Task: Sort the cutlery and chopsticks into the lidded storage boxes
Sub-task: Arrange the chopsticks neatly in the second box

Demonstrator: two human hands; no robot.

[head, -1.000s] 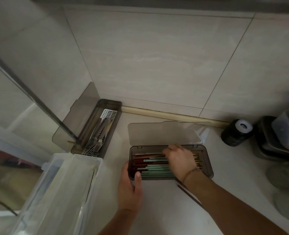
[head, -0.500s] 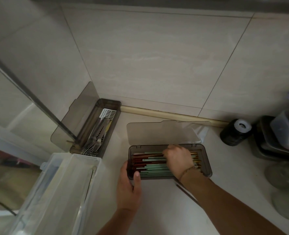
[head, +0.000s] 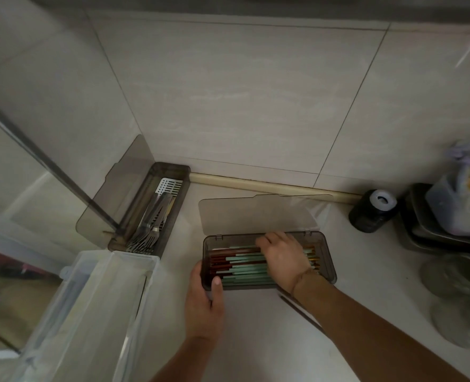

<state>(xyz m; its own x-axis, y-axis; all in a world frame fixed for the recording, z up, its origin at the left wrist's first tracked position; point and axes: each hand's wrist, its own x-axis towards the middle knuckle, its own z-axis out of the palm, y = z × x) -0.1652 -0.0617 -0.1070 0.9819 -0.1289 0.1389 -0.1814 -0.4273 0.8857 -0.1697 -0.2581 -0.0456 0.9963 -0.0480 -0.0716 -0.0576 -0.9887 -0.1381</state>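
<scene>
A smoky grey chopstick box (head: 328,261) lies on the counter with its lid (head: 256,213) hinged back. Inside it lie several chopsticks (head: 242,267), green with red-brown ends, side by side. My right hand (head: 283,257) lies on top of them in the box's middle, fingers pointing left and touching them. My left hand (head: 203,307) grips the box's front left corner, thumb on the front wall. A second grey box (head: 184,172) stands in the left corner, lid up, with forks (head: 148,230) and other metal cutlery inside.
Two dark loose chopsticks (head: 297,307) lie on the counter under my right forearm. A clear plastic bin (head: 96,312) stands at the front left. On the right are a black roll (head: 371,213), stacked metal trays (head: 418,232) and glass lids (head: 454,277).
Both hands stay at the chopstick box; my right hand has shifted only slightly over the chopsticks.
</scene>
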